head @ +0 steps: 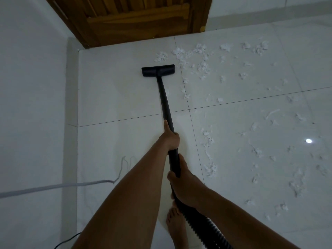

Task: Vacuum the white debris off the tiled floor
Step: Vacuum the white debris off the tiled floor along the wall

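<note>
A black vacuum wand (165, 99) runs away from me to a flat black floor nozzle (158, 70) resting on the white tiled floor (115, 94). My left hand (170, 138) grips the wand partway down, index finger stretched along it. My right hand (183, 178) grips the thicker handle end, where the ribbed black hose (197, 218) begins. White debris (199, 56) lies scattered in clumps just right of and beyond the nozzle, and more white debris (209, 166) spreads over the tiles to my right. The tiles left of the wand look bare.
A wooden door (136, 20) stands closed straight ahead. A white wall (32, 87) runs along the left. A grey cord (53, 186) lies across the lower left, a thin black cable (66, 241) below it. My bare foot (175, 223) stands under the hose.
</note>
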Demonstrator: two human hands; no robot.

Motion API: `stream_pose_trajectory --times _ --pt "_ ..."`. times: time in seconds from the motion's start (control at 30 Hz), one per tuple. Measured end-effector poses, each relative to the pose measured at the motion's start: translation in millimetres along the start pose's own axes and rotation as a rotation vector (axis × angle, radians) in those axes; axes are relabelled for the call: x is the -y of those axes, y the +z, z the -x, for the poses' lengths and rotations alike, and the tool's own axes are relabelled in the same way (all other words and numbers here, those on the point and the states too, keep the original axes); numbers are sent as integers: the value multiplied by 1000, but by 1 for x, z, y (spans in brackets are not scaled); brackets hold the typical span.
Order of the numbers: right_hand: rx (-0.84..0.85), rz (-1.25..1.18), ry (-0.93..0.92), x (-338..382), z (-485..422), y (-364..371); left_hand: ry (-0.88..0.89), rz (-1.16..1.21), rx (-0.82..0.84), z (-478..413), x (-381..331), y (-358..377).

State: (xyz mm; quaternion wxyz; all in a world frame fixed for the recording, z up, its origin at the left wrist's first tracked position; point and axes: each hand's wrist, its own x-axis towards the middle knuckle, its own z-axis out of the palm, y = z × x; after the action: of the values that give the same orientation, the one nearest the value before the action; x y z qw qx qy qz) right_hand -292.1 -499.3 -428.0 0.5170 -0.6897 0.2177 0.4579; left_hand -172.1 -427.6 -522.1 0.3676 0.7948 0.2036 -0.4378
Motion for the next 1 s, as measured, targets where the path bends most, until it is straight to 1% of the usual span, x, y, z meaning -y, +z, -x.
stream_pose_trajectory --times 0.3,0.4,0.67,0.87,1.0 --pt "-2 68 -25 -27 47 -3 -38 -23 13 50 7 30" --pt "13 48 -22 -40 57 -5 -48 -6 12 61 11 41" --pt "47 12 -42 -60 53 0 -55 -16 2 57 25 54" --pt "42 51 -19 -42 27 -8 -35 12 -1 32 12 38" --pt "40 -17 0 -11 10 -17 -41 2 -5 13 -10 13"
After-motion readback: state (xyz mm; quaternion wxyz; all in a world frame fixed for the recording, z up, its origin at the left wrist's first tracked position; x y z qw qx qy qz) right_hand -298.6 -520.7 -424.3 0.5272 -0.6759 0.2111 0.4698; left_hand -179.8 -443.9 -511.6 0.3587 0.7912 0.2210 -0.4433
